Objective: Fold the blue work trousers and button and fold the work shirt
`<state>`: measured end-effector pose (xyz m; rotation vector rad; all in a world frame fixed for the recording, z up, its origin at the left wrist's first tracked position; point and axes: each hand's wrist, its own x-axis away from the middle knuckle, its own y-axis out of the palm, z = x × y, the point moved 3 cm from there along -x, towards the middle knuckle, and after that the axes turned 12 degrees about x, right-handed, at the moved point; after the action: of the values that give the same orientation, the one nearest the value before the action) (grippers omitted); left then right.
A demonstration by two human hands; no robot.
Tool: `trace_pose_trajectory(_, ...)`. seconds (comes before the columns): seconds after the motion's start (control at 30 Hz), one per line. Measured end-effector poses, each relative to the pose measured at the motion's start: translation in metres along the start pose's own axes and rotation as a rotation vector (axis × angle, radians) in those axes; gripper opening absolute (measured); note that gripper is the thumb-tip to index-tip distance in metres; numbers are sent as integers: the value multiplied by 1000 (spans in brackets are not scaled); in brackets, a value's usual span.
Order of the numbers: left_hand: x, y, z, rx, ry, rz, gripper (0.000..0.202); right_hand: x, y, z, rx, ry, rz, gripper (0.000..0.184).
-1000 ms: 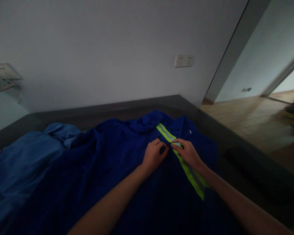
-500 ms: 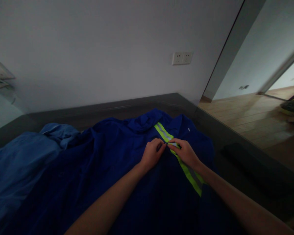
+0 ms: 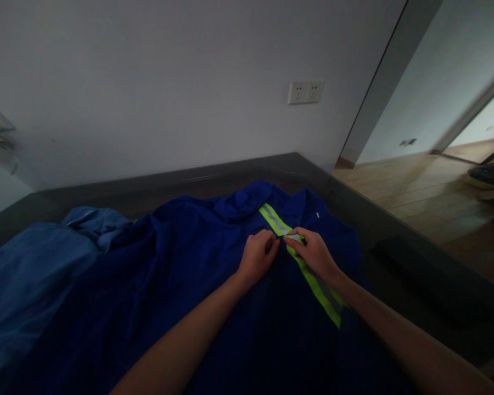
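A dark blue work jacket (image 3: pixel 197 241) lies spread on a dark tabletop (image 3: pixel 214 178), its collar toward the wall. A yellow-green reflective strip (image 3: pixel 319 288) with a silver middle runs across it. My left hand (image 3: pixel 258 252) is closed, thumb and fingers pinching the jacket's cloth at the strip's left edge. Close beside it, my right hand (image 3: pixel 310 249) pinches the jacket at the strip, thumb and forefinger together. The fingertips of both hands nearly meet. Whatever small part of the jacket lies between them is too dark to make out.
Lighter blue cloth (image 3: pixel 45 258) is heaped at the left, against the jacket. A dark flat object (image 3: pixel 428 280) lies on the right side of the tabletop. Behind stands a pale wall with a double socket (image 3: pixel 306 92). Wooden floor (image 3: pixel 391 186) shows at the right.
My right hand has shifted very slightly right, opening a small gap from the left fingertips. Both hands keep their pinch on the jacket. The view has tilted a little.
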<state>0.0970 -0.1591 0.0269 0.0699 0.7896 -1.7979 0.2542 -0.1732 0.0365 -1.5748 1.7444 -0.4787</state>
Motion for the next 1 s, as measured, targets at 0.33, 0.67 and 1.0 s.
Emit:
trace_pose_trajectory(0.33,-1,1,6,-38,-14,31,20,11,-5,-19,68,-115,66,22)
trace_pose_trajectory(0.67,2,2,4,15,25,-29,12,10,-5,-16,89,-112,106,22)
trace_pose_trajectory(1.0,3,0,5,-40,-23,58,16,13,-5,-23,92,-204,53,20)
